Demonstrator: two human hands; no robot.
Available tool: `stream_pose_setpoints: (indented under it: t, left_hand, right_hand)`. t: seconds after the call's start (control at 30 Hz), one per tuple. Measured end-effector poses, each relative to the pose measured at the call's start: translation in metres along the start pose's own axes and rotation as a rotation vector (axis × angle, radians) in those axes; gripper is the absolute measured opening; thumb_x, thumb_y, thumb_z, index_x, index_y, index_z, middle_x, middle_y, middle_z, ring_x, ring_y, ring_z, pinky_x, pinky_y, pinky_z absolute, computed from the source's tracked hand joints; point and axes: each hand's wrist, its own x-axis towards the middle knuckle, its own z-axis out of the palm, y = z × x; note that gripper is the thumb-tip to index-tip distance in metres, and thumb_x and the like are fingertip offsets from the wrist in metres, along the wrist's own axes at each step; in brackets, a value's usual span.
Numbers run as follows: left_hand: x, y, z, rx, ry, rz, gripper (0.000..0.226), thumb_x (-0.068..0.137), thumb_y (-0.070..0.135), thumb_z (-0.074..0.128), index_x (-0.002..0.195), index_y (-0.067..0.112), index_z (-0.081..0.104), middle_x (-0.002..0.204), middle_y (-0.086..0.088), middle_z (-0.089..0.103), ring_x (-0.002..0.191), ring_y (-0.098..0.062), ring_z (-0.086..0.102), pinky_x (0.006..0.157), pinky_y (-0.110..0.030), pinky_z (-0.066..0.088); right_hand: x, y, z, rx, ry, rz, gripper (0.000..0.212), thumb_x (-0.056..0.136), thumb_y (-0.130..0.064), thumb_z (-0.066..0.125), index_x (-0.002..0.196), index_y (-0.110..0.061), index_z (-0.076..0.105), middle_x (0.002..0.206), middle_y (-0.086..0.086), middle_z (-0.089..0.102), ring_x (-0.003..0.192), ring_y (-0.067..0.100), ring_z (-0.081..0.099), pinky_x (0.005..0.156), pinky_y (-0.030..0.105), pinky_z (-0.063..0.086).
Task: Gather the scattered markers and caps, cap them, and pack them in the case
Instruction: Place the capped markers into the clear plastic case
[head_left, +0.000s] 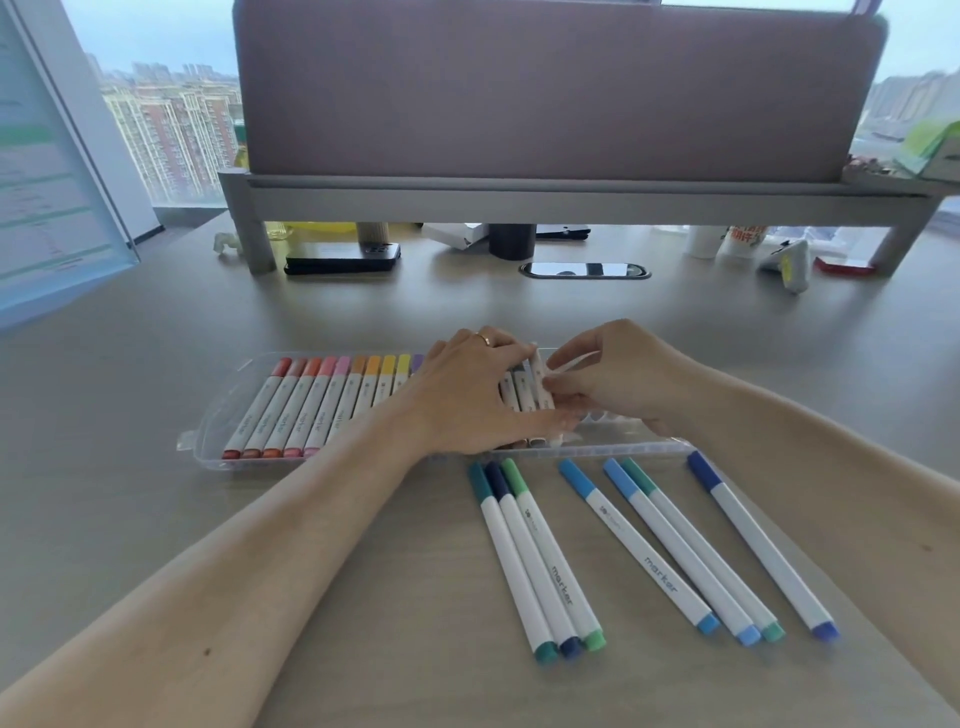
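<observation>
Loose markers (558, 571) printed "marker", left hand (467, 395) flat on case (634, 439), right hand (618, 374) pinching marker (538, 373)

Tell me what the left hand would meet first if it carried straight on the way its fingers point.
The left hand points right, at the tilted markers in the case; it seems to touch them. Just beyond them is the right hand.

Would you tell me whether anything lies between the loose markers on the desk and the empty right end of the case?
Only the low near wall of the case stands between the loose markers and it. The left hand and the right hand, pinching a packed marker, work over the case beside that empty end.
</observation>
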Motion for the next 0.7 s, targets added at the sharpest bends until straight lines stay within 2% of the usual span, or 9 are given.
stream_pose_setpoints:
  t: [0.1, 0.13, 0.23, 0.37, 0.47, 0.6, 0.7]
  left_hand:
    - [0.001, 0.001, -0.001, 0.003, -0.009, -0.010, 0.091, 0.079, 0.085, 0.051, 0.152, 0.030, 0.046, 0.150, 0.006, 0.045, 0.131, -0.016, 0.042, 0.111, -0.039, 0.031]
    - [0.001, 0.001, 0.000, -0.001, -0.011, -0.013, 0.090, 0.079, 0.084, 0.051, 0.151, 0.029, 0.047, 0.149, 0.006, 0.046, 0.131, -0.016, 0.042, 0.111, -0.040, 0.031]
    - [0.001, 0.002, 0.000, 0.000, -0.013, -0.014, 0.089, 0.080, 0.083, 0.053, 0.150, 0.029, 0.048, 0.149, 0.006, 0.046, 0.131, -0.016, 0.042, 0.112, -0.040, 0.031]
    - [0.001, 0.002, 0.000, 0.024, -0.019, -0.009, 0.092, 0.078, 0.086, 0.051, 0.151, 0.030, 0.046, 0.149, 0.007, 0.044, 0.131, -0.016, 0.040, 0.112, -0.040, 0.030]
    - [0.001, 0.001, 0.000, 0.019, -0.020, -0.008, 0.095, 0.075, 0.088, 0.051, 0.151, 0.031, 0.047, 0.148, 0.008, 0.044, 0.131, -0.015, 0.041, 0.112, -0.040, 0.031]
    - [0.001, 0.001, 0.000, 0.013, -0.016, -0.011, 0.094, 0.076, 0.088, 0.048, 0.151, 0.031, 0.048, 0.148, 0.009, 0.044, 0.132, -0.016, 0.041, 0.111, -0.040, 0.030]
    - [0.001, 0.000, 0.001, -0.028, 0.010, -0.011, 0.070, 0.088, 0.073, 0.055, 0.146, 0.033, 0.054, 0.146, 0.010, 0.048, 0.132, -0.015, 0.042, 0.109, -0.038, 0.029]
  right_hand:
    - [-0.002, 0.003, -0.001, 0.022, -0.016, 0.003, 0.029, 0.088, -0.022, 0.080, 0.115, -0.018, 0.070, 0.091, 0.002, 0.079, 0.072, 0.013, 0.076, 0.062, 0.024, 0.061]
    - [-0.002, 0.005, -0.001, 0.029, -0.019, 0.004, 0.031, 0.088, -0.023, 0.081, 0.116, -0.020, 0.068, 0.089, 0.001, 0.079, 0.067, 0.011, 0.075, 0.059, 0.021, 0.059]
    - [0.001, 0.008, 0.000, 0.020, -0.004, -0.014, 0.034, 0.087, -0.025, 0.082, 0.117, -0.023, 0.066, 0.083, -0.002, 0.080, 0.068, 0.011, 0.076, 0.069, 0.027, 0.062]
    - [0.006, 0.012, 0.002, -0.086, 0.006, -0.032, 0.033, 0.083, -0.035, 0.084, 0.111, -0.031, 0.068, 0.089, -0.005, 0.079, 0.083, 0.016, 0.076, 0.086, 0.041, 0.063]
    - [0.010, 0.014, 0.004, -0.141, 0.036, -0.039, 0.033, 0.074, -0.048, 0.085, 0.101, -0.038, 0.069, 0.092, -0.008, 0.079, 0.088, 0.018, 0.075, 0.086, 0.044, 0.061]
    - [0.009, 0.017, 0.005, -0.175, 0.065, -0.103, 0.030, 0.080, -0.044, 0.082, 0.105, -0.040, 0.065, 0.088, -0.014, 0.076, 0.087, 0.011, 0.073, 0.087, 0.043, 0.061]
    - [-0.019, 0.008, 0.007, -0.237, 0.264, -0.295, 0.017, 0.087, -0.040, 0.075, 0.099, -0.037, 0.064, 0.082, -0.014, 0.070, 0.078, 0.005, 0.066, 0.080, 0.039, 0.060]
